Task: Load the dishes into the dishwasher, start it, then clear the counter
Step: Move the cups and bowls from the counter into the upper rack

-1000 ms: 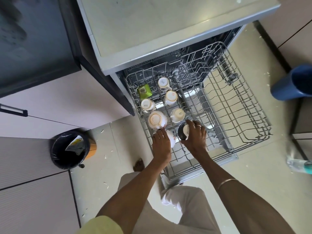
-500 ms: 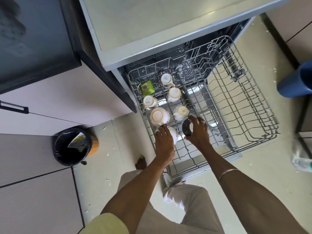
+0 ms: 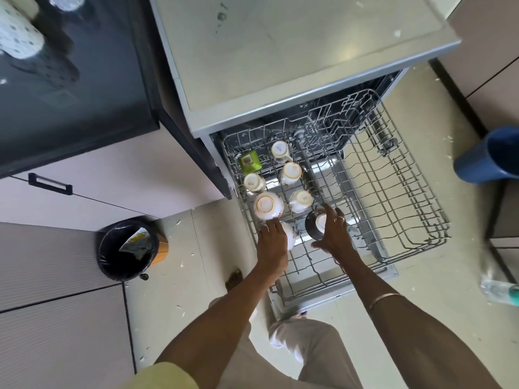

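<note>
A dark cup (image 3: 312, 228) sat near the front of the pulled-out dishwasher rack (image 3: 407, 209), with the right hand (image 3: 334, 234) curled around it, while the left hand (image 3: 271, 242) gripped a white cup (image 3: 290, 237) just beside it, near more white cups (image 3: 292, 173).

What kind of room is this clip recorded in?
Most likely a home kitchen. A dishwasher rack is pulled out and partly loaded with upturned cups, a dark countertop sits over cabinet fronts with a drawer handle, and a lined waste bin stands on the tiled floor.
</note>
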`<state>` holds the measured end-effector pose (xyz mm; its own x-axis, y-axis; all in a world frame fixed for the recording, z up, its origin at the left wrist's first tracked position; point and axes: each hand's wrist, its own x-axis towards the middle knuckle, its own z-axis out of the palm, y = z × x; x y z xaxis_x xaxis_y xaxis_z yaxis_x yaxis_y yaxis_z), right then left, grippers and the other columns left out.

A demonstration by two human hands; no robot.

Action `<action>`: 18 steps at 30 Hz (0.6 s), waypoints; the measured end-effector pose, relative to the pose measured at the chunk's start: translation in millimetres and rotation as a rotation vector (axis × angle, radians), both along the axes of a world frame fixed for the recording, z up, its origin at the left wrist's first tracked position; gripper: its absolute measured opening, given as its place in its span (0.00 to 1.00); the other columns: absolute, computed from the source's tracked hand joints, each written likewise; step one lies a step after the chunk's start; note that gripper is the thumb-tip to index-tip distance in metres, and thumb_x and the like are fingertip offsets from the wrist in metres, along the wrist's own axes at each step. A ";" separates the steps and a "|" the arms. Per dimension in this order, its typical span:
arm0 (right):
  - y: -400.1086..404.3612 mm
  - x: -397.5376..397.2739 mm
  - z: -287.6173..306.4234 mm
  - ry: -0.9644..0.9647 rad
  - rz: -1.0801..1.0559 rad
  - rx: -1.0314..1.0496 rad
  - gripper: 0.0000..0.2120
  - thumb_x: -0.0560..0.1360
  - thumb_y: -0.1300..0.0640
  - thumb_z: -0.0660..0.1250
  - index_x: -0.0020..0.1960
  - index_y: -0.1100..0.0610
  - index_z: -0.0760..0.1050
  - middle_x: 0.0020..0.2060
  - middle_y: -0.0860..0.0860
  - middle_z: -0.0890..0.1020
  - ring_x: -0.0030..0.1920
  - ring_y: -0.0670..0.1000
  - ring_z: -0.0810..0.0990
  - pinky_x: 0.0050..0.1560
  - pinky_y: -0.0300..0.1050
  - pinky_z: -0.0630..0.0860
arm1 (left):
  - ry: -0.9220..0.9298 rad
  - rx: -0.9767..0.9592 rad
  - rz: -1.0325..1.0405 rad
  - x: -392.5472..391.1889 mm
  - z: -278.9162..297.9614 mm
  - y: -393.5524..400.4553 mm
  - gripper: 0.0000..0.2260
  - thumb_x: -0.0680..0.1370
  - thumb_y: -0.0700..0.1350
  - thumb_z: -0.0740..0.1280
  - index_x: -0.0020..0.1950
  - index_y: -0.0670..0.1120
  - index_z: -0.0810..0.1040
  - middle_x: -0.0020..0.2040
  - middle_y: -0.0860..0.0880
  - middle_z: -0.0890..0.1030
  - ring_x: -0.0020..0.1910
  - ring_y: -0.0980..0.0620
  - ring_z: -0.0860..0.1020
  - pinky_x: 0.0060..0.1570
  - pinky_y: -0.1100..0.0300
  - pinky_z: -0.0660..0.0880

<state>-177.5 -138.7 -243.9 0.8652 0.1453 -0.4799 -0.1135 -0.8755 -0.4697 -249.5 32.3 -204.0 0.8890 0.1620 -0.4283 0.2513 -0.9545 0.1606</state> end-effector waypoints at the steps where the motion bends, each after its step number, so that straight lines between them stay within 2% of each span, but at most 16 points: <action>1: -1.6 1.5 7.8 0.001 -0.007 -0.002 0.65 0.52 0.44 0.82 0.78 0.48 0.48 0.76 0.62 0.56 0.75 0.67 0.53 0.69 0.68 0.60 | -0.027 -0.017 -0.005 -0.2 4.5 4.1 0.40 0.63 0.38 0.80 0.71 0.34 0.69 0.61 0.36 0.77 0.59 0.38 0.77 0.59 0.48 0.77; 2: -2.2 2.2 18.6 0.014 -0.012 -0.011 0.64 0.54 0.46 0.83 0.78 0.48 0.47 0.76 0.62 0.56 0.75 0.67 0.54 0.70 0.68 0.61 | -0.033 -0.040 -0.013 -1.2 12.7 8.9 0.38 0.65 0.39 0.79 0.71 0.35 0.68 0.61 0.37 0.76 0.59 0.38 0.77 0.60 0.48 0.76; 5: -5.6 2.8 53.8 0.062 -0.061 -0.016 0.60 0.59 0.54 0.83 0.78 0.50 0.48 0.74 0.61 0.58 0.74 0.64 0.57 0.72 0.62 0.60 | -0.082 -0.078 -0.025 -6.7 38.6 27.7 0.29 0.69 0.40 0.77 0.67 0.38 0.73 0.58 0.41 0.79 0.54 0.42 0.79 0.54 0.52 0.78; 8: -13.0 13.3 82.4 0.028 -0.100 -0.004 0.57 0.58 0.56 0.83 0.78 0.55 0.53 0.73 0.65 0.63 0.74 0.65 0.58 0.72 0.59 0.59 | -0.155 -0.177 0.025 -9.9 69.7 49.1 0.19 0.72 0.42 0.73 0.62 0.44 0.76 0.57 0.44 0.79 0.54 0.45 0.79 0.53 0.54 0.78; 11: -10.7 27.8 123.4 0.007 -0.126 -0.019 0.52 0.61 0.55 0.82 0.77 0.59 0.56 0.70 0.65 0.67 0.71 0.64 0.65 0.68 0.55 0.64 | -0.286 -0.275 0.074 -8.2 107.1 72.3 0.13 0.76 0.40 0.67 0.60 0.41 0.77 0.56 0.41 0.79 0.54 0.42 0.78 0.54 0.50 0.77; 14: 3.9 48.8 162.4 -0.131 -0.157 -0.011 0.40 0.67 0.56 0.78 0.73 0.60 0.63 0.64 0.65 0.73 0.65 0.64 0.72 0.63 0.54 0.70 | -0.428 -0.282 0.113 0.6 136.9 103.5 0.13 0.77 0.38 0.65 0.60 0.40 0.77 0.57 0.41 0.80 0.55 0.42 0.78 0.55 0.51 0.75; 18: 64.2 80.1 217.0 -0.477 -0.151 0.122 0.21 0.72 0.61 0.71 0.63 0.59 0.74 0.54 0.60 0.81 0.54 0.61 0.80 0.52 0.51 0.76 | -0.617 -0.285 0.170 26.7 168.4 159.7 0.09 0.77 0.34 0.65 0.56 0.40 0.80 0.52 0.41 0.81 0.48 0.43 0.80 0.49 0.54 0.78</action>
